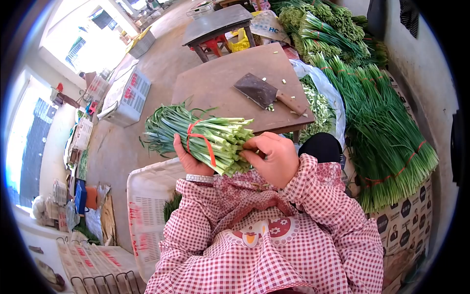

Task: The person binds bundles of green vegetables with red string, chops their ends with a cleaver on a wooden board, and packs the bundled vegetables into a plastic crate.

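Observation:
My left hand point(188, 158) is wrapped around a bunch of garlic chives point(215, 142), supporting it from below and the left. A red band point(201, 140) circles the bunch; its leafy tops point left and its pale cut ends face right. At those ends, my right hand point(274, 158) is closed in a pinch, thumb and forefinger against the stems. Just beyond the bunch, a cleaver point(259, 90) with a wooden handle lies on the brown wooden table point(205, 81), among a few small cut stem pieces.
Banded chives point(377, 132) are heaped along the right wall. Trimmed stem ends fill a plastic bag point(335, 93) beside the table. A white crate point(147, 215) stands at my left, another crate point(128, 93) farther off. Behind the table is a dark small table point(218, 24).

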### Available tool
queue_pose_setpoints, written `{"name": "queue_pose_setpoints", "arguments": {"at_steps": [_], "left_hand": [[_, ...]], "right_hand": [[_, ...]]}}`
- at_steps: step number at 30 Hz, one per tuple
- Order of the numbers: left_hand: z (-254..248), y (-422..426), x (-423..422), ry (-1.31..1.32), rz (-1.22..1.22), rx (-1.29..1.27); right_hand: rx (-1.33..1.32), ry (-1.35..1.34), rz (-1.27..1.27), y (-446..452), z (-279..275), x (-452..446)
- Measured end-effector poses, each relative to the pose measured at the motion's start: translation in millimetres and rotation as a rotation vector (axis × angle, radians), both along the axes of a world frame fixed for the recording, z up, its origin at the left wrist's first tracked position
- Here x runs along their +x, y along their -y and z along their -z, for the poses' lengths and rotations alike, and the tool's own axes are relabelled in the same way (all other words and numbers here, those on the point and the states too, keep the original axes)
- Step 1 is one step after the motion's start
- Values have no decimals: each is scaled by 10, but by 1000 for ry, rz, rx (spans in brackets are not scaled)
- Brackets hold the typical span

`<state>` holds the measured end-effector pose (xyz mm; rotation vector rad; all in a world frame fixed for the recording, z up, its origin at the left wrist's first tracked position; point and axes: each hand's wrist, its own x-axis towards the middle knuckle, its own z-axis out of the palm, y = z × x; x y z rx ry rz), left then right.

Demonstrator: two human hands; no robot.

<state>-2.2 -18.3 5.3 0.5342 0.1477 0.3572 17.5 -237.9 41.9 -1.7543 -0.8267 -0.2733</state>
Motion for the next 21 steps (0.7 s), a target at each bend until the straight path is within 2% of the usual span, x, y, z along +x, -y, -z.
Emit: {"name": "queue_pose_setpoints", "arguments": {"at_steps": [5, 9, 19, 21], "left_hand": [[-3, 14, 20, -69, -66, 10], [-22, 31, 9, -66, -51, -37], [-37, -294, 106, -49, -96, -5], [-78, -418, 131, -25, -55, -9]], "right_hand": [[-165, 136, -1, -14, 10, 109], [-194, 209, 65, -75, 45, 138], [-152, 159, -125, 307, -61, -8], [-196, 17, -210, 619, -212, -15]]}}
